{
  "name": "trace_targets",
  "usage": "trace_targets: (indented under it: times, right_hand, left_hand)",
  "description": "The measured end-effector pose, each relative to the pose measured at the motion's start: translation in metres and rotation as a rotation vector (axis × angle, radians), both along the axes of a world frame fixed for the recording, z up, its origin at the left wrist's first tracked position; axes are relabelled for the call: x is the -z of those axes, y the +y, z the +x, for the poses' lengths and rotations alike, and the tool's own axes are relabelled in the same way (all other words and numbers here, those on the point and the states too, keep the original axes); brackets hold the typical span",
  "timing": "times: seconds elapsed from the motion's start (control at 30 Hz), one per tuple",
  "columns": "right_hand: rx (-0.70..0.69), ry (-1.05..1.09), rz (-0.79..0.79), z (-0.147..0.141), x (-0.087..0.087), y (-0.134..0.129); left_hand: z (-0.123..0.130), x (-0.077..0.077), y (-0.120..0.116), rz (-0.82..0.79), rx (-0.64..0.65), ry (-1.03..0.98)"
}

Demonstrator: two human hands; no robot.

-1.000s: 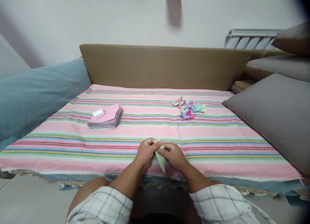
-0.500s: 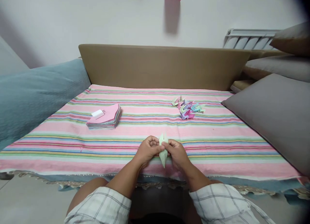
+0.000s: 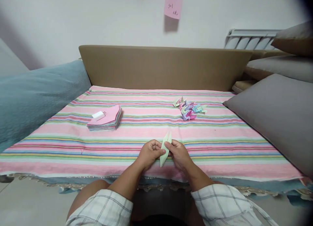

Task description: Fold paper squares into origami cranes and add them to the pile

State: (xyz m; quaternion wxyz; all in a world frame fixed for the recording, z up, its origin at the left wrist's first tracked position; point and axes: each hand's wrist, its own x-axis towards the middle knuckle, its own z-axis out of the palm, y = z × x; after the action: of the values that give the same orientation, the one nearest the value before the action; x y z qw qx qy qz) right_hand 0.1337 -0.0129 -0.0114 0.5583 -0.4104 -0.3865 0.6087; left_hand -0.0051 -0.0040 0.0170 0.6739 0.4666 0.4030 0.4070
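A pale green piece of folded paper (image 3: 164,157), long and pointed with a split at its far end, is held above the near part of the striped cloth. My left hand (image 3: 150,153) pinches its left edge, the thumb lying across the front. From the right, my right hand (image 3: 179,153) grips the paper with its thumb on the face near the split. Both hands are closed on it, and some fingers are hidden behind. Beyond my hands lies a cluster of colourful folded paper cranes (image 3: 189,110).
A stack of coloured paper (image 3: 107,120) sits on the left of the striped cloth (image 3: 146,121), with a white plug adapter (image 3: 98,115) on top. Grey cushions (image 3: 271,112) flank the right, a blue-covered armrest (image 3: 44,92) the left. A brown backrest (image 3: 161,67) stands behind.
The folded paper has tilted, its split end swinging right and its lower tip left. It now looks flatter. The pink note on the wall hangs down, showing its writing.
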Motion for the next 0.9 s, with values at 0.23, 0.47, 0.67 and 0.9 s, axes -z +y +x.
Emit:
trace_targets:
  times: [0.23,0.47,0.67,0.9]
  right_hand:
    - [0.052,-0.072,0.090,-0.001,-0.002,0.000]
    - [-0.018,-0.067,0.072,-0.002,-0.009,-0.003]
    - [0.005,-0.146,0.087,0.002,-0.005,0.000]
    - [0.021,-0.187,0.109,0.002,-0.008,-0.002]
  left_hand:
    - [0.001,0.003,-0.001,0.062,0.058,0.062]
    - [0.000,0.003,-0.002,0.096,0.080,0.119]
    - [-0.002,0.005,-0.003,0.150,0.108,0.179]
    - [-0.001,0.004,-0.004,0.183,0.091,0.242]
